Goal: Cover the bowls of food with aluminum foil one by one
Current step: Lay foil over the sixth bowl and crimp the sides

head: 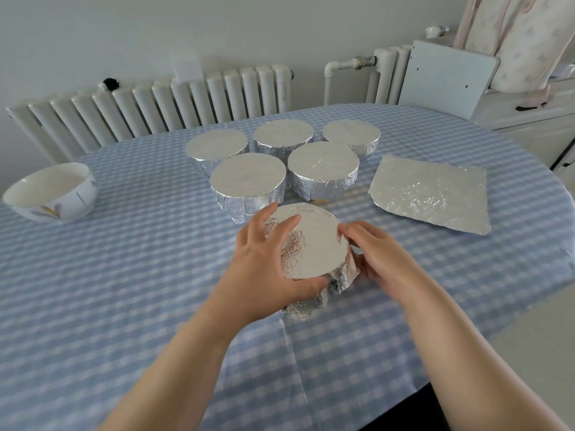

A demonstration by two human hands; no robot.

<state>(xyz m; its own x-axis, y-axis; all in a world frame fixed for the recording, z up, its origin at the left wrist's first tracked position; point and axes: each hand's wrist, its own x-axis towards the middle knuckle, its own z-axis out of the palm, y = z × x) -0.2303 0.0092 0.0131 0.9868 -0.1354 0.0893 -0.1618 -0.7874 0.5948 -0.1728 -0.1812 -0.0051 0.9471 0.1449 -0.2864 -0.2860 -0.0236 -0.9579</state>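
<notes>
A foil-covered bowl (314,241) stands in the middle of the table, just in front of me. My left hand (264,269) grips its left side, fingers spread over the foil top and thumb wrapped round the near wall. My right hand (376,259) curls round its right side and presses the foil against the wall. Behind it stand several other foil-covered bowls (249,181). An uncovered white bowl (53,191) with a flower pattern sits at the far left. A loose square foil sheet (432,194) lies flat to the right.
The oval table (140,275) wears a blue-and-white checked cloth. A white radiator (155,107) runs along the wall behind it. A white cabinet (529,119) stands at the back right, close to the table's edge.
</notes>
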